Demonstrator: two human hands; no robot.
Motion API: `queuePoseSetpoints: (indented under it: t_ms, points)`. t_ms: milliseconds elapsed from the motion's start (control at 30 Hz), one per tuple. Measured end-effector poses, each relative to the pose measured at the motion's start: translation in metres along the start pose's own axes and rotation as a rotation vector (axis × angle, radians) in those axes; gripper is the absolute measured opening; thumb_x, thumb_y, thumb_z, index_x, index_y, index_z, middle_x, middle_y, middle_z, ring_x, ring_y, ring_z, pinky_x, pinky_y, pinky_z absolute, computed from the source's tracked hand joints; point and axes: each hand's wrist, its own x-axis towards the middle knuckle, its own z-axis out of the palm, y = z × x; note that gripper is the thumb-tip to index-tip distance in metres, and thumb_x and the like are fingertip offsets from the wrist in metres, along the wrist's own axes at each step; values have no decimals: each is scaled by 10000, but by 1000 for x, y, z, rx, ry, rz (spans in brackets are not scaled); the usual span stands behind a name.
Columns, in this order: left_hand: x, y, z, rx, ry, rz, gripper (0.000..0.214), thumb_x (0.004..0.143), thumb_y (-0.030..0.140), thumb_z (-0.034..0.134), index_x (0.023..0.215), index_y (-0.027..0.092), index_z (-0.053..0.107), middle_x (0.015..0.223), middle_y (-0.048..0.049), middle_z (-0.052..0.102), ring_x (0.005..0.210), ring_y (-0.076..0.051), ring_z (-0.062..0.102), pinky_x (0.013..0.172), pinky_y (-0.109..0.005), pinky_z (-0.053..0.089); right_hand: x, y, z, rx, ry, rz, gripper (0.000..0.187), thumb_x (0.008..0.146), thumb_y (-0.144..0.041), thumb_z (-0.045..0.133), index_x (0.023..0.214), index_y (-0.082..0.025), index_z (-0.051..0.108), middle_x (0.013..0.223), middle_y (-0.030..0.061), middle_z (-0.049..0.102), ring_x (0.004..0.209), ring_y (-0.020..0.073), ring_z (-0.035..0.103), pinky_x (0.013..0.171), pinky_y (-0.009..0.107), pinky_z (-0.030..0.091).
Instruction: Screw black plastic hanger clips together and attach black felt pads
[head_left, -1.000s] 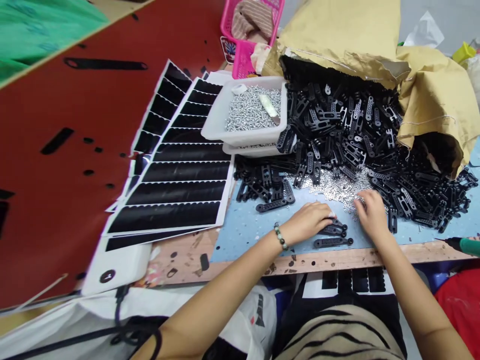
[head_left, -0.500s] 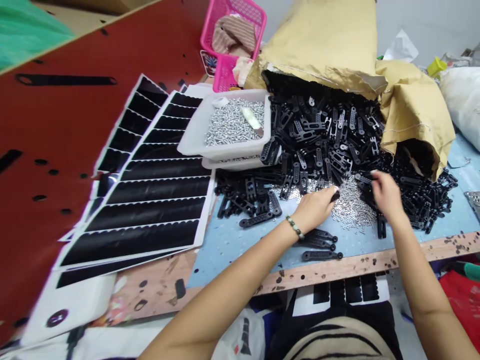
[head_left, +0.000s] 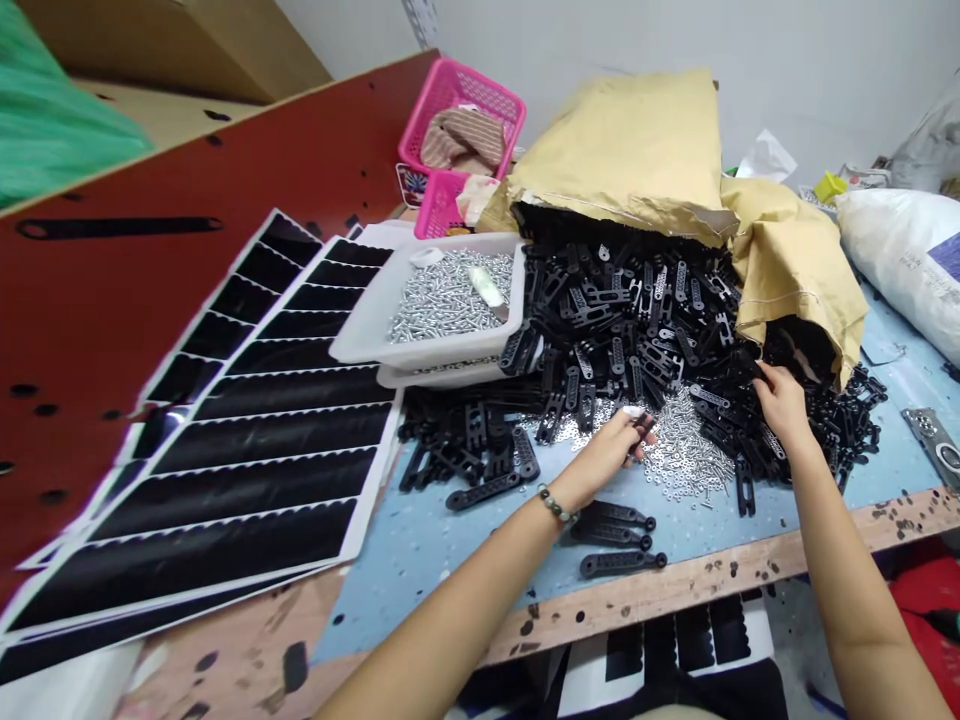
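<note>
At the near table edge (head_left: 675, 585) three flat black brackets (head_left: 622, 540) lie side by side, now untouched: a second ago both hands worked close together just above them, and both have since moved away from the body. The left hand (head_left: 607, 455), with a bead bracelet at the wrist, has lifted off the three brackets. It sits at the near rim of a silver scatter of washers (head_left: 686, 460), fingers curled and pinched on a small black piece (head_left: 643, 428). The right hand (head_left: 784, 405) has left the washers and reached right into the pile of brackets (head_left: 622, 310); its fingertips are buried there, so I cannot tell whether they grip anything. The pile is a deep tangle of slotted black strips spilling from a torn tan sack (head_left: 637, 150). Left of it a white tray (head_left: 360, 340) holds screws (head_left: 442, 300); a pink basket (head_left: 480, 85) stands farthest back.
</note>
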Motion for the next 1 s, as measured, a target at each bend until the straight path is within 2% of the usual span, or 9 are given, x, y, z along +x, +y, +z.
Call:
queuePoseSetpoints:
  t_ms: [100,200,267,367,467,667,800,900,1000]
  points:
    - [1,7,9,-81,-34,7,150,756,283,467,869,186,481,701,33,509,580,-98,482,515,-208,394,-4,3,-6,57,143,92,369,857,-314,461,1118,-113,627,904,116,635,796,231,592,794,375,472]
    - [-4,12,11,-93,-45,12,192,767,337,518,874,181,483,723,22,528,610,-114,523,533,-234,436,4,5,-7,-41,237,180,429,859,-290,476,1230,-80,529,1007,160,608,816,243,581,804,397,458]
    - [-9,13,8,-78,-38,5,225,783,379,523,875,175,496,807,-13,576,638,-126,551,522,-239,436,10,3,-3,-113,129,127,398,861,-243,491,1239,-120,516,1080,158,587,924,253,567,846,389,440]
    - [-15,12,3,-23,-4,9,238,790,402,518,848,172,506,818,-17,582,610,-114,526,492,-224,398,20,-3,12,-194,-85,109,293,836,-194,553,1121,-141,592,1016,151,609,1010,280,541,863,391,424]
    - [-16,8,1,3,-5,14,247,786,417,523,850,179,493,760,12,553,575,-105,492,489,-224,381,30,-8,30,-177,-87,179,282,813,-206,613,1078,-112,615,1016,183,608,990,294,556,830,403,436]
    - [-15,1,-2,-2,-8,-10,358,757,491,560,906,170,511,779,-5,566,615,-126,506,518,-242,398,40,-8,38,17,-44,194,122,805,-135,598,897,-145,677,941,123,639,968,245,580,863,353,437]
    - [-15,1,-5,-18,-2,1,383,750,511,571,916,170,514,831,-17,572,644,-132,518,521,-239,406,29,-12,25,194,48,172,274,903,-179,416,1058,-154,640,1018,114,613,979,202,582,899,326,435]
    - [-11,1,-4,6,-3,-3,401,747,515,563,951,174,510,813,-9,563,642,-135,515,514,-237,406,14,-28,18,313,83,180,339,934,-222,316,1140,-160,579,1009,92,600,800,146,614,780,280,488]
    - [-6,-1,-1,58,-21,-6,444,743,536,554,992,171,520,777,-5,565,621,-138,510,505,-240,409,-8,-55,16,500,34,186,269,914,-320,405,1066,-180,576,858,23,608,638,114,592,622,239,491]
